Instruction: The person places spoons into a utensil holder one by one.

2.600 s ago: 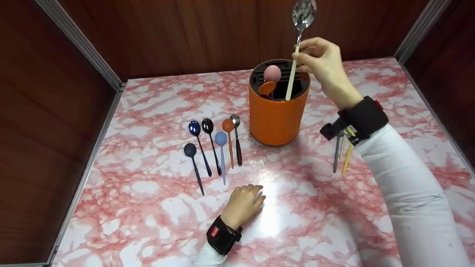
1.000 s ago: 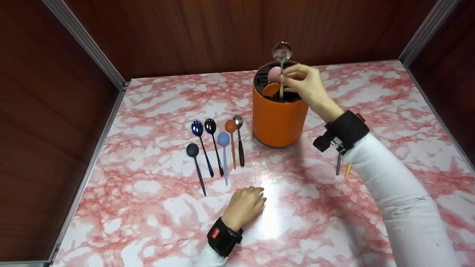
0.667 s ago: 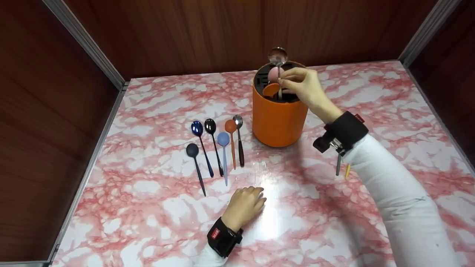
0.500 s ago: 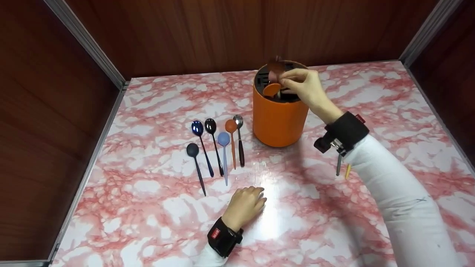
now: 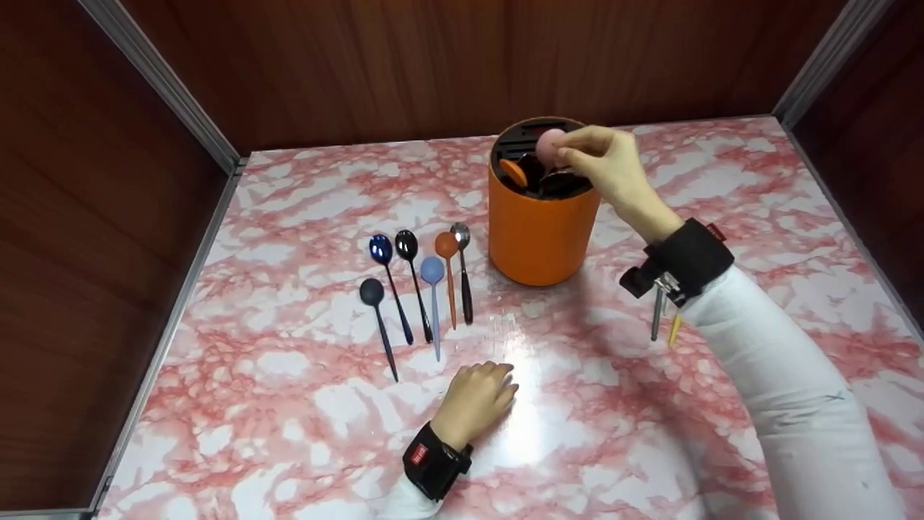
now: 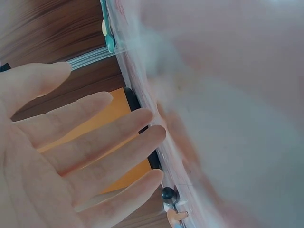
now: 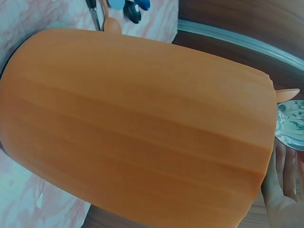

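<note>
An orange cylindrical utensil holder (image 5: 543, 238) with a slotted black top stands at the back of the table. My right hand (image 5: 613, 162) is over its rim and pinches the head of a pink spoon (image 5: 550, 146). An orange spoon (image 5: 513, 172) pokes out of the holder to the left. The silver spoon (image 7: 290, 124) sits low in the holder, its bowl beside my fingers in the right wrist view; its handle is hidden. My left hand (image 5: 475, 404) rests on the table, fingers relaxed and holding nothing; the left wrist view shows them spread.
Left of the holder lie several spoons: a matte black one (image 5: 372, 292), a dark blue one (image 5: 380, 249), a light blue one (image 5: 432, 269) and others. A grey handle (image 5: 656, 318) and a yellow handle (image 5: 675, 329) show under my right forearm. Wooden panels enclose the table.
The right hand lowered the silver spoon handle-first into the holder and let it go. It then took hold of the pink spoon, which has shifted right. The left hand stayed still.
</note>
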